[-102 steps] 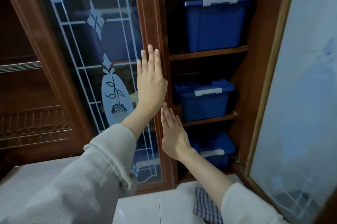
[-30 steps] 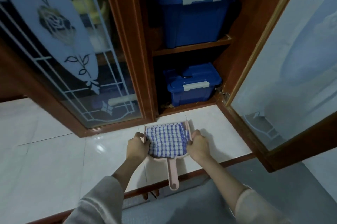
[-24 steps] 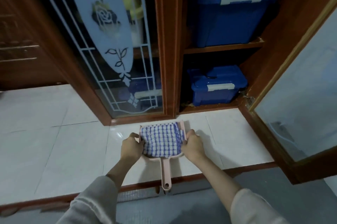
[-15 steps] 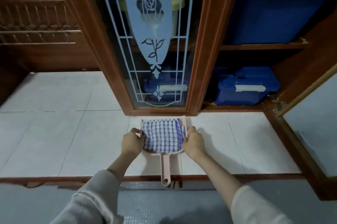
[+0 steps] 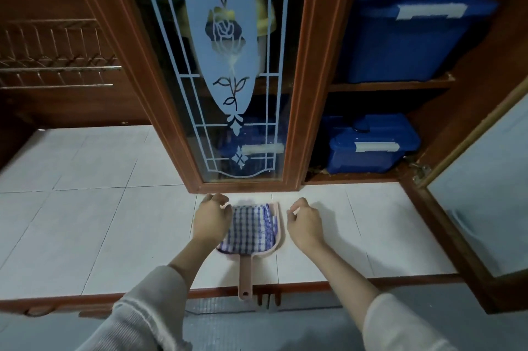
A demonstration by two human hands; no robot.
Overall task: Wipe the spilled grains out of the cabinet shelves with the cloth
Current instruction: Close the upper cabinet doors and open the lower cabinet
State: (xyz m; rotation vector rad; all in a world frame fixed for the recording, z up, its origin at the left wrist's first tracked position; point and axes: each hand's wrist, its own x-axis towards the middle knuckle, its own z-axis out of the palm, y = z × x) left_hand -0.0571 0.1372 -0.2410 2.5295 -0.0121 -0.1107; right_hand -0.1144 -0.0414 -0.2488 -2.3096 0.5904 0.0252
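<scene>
- Cloth, blue-and-white checked and folded, lies in the pan of a pink dustpan on the white tiled counter, just in front of the cabinet.
- Left hand lies over the dustpan's left rim with its fingers loosely curved. Whether they grip the rim or the cloth cannot be told.
- Right hand is just beside the dustpan's right rim, not touching it. Its fingers are loosely curled and hold nothing.
- Right-hand cabinet door is open. The bottom shelf carries a blue lidded box, with small pale specks, probably grains, at the shelf's front edge.
- Wiping has not begun; this looks like the setting-up step.
- Next, a hand needs to pinch the cloth out of the pan and reach into the shelf, likely around or after moving the box.
</scene>
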